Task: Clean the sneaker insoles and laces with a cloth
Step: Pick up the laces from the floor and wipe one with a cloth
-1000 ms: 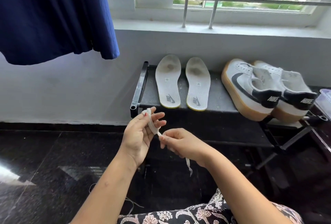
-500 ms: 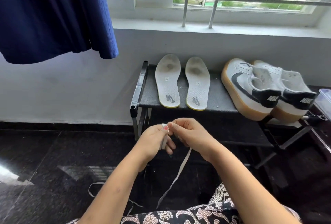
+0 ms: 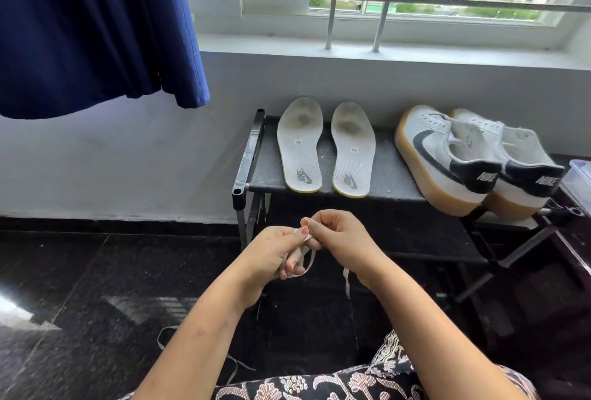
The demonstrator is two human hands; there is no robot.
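Before the rack (image 3: pixel 388 176), left hand (image 3: pixel 271 255) and right hand (image 3: pixel 345 239), fingers (image 3: pixel 292 267) curled, pinch lace (image 3: pixel 311 258).

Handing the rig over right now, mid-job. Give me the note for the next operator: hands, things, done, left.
Left hand: holds the white lace, looped round its fingers.
Right hand: pinches the same lace next to the left fingertips.
Things: two insoles lie side by side on the black rack; both sneakers stand at its right end.
Done: insoles are out; sneakers look unlaced.
Left: insoles show grey marks; no cloth in view, so wiping insoles and laces looks undone.
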